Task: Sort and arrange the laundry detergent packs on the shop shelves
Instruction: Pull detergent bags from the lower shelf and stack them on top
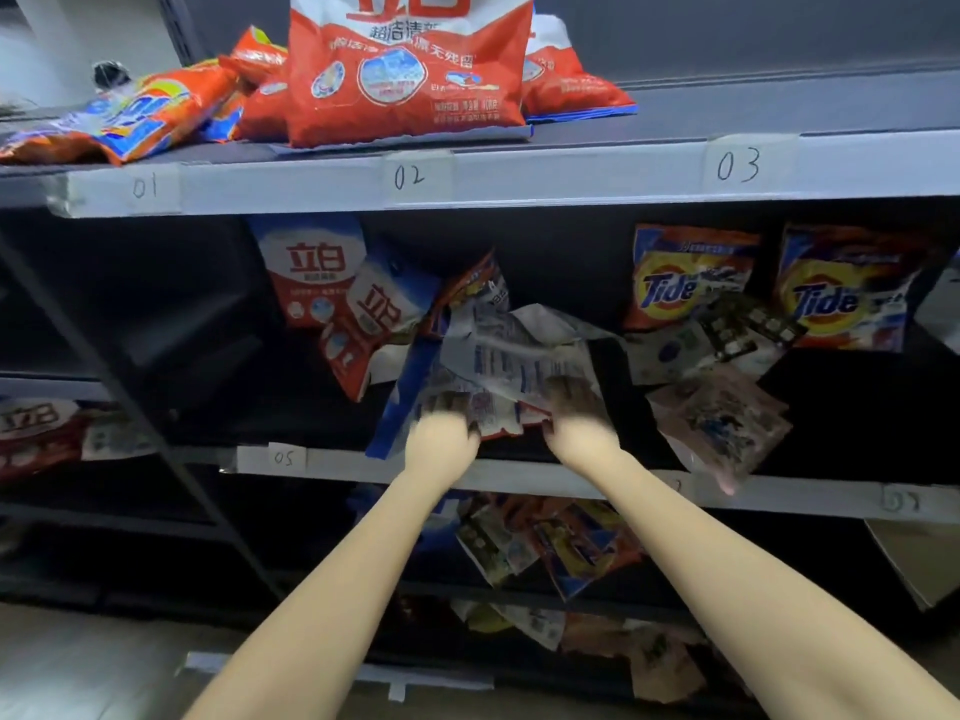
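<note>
On the middle shelf (519, 472), just behind its front lip, a crumpled detergent pack (511, 361) lay printed back upward, its long axis running away from the person and leaning right. Both hands were on its near edge: the left hand (444, 433) at the near-left corner, the right hand (576, 415) a little deeper. Their fingers seemed curled onto the film, though blur left the grip uncertain. Upright Tide packs (685, 275) stood well to the right.

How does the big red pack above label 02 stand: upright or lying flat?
Upright: the big red pack stands on its base, its front facing out.
</note>
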